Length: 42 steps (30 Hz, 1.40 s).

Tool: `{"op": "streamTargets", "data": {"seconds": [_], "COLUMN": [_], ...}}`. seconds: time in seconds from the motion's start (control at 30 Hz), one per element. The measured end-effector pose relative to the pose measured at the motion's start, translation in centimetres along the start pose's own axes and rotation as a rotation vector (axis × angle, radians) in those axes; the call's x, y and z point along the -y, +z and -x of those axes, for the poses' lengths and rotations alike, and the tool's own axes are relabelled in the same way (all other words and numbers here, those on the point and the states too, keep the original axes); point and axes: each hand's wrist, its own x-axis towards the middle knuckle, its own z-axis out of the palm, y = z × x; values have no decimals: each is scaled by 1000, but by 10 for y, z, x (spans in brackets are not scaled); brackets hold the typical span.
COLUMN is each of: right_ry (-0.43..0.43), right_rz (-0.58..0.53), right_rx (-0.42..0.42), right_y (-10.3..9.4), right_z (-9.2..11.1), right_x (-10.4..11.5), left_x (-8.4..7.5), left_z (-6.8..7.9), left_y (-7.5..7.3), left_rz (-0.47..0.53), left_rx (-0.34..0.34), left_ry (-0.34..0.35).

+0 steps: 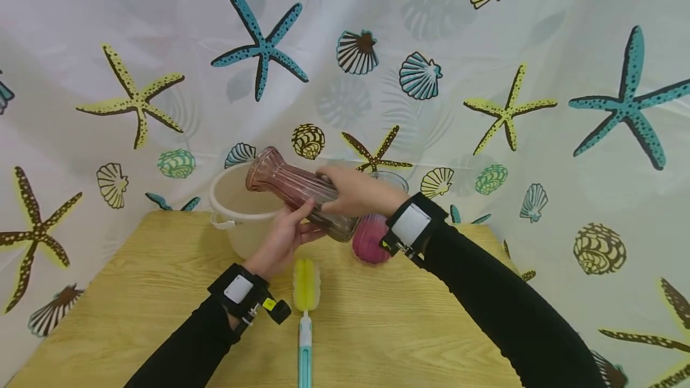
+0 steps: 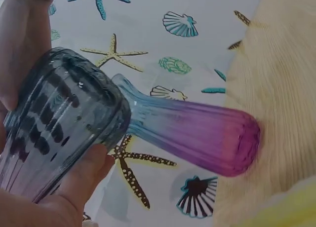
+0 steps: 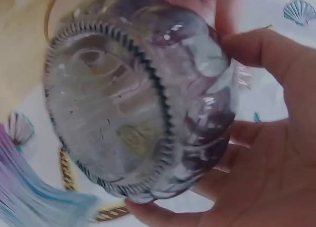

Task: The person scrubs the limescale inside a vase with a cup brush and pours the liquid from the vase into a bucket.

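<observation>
A wood-grained table (image 1: 409, 322) bears a bucket (image 1: 244, 233), a brush (image 1: 305, 329) and a pink-blue vase (image 1: 371, 244).

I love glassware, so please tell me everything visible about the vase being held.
The vase looks like translucent ribbed glass, pinkish toward its flared mouth and grey toward its base, whose underside has a notched edge. It is tilted, its mouth overlapping the white bucket in the head view. The left hand and right hand grip it.
</observation>
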Motion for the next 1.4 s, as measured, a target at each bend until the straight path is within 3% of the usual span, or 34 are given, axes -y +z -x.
{"op": "streamTargets", "data": {"seconds": [0.17,0.37,0.53,0.77,1.13,1.4], "right_ry": [-9,-72,11,80,123,116], "right_rz": [-145,-303,-409,-499,-525,-490], "right_rx": [-121,-283,-367,-464,-514,-526], "right_y": [34,79,107,130,168,190], "right_z": [8,6,6,5,-6,-17], "right_x": [-20,-39,-58,-70,-80,-90], "left_x": [-2,9,18,27,51,73], "left_z": [-3,-9,-19,-28,-41,-52], "left_y": [0,-6,-2,6,-4,-18], "left_rz": [-300,-655,-845,-986,-1045,-1125], "left_rx": [-32,-72,-79,-77,-82,-129], "left_ry": [19,82,105,153,78,39]}}
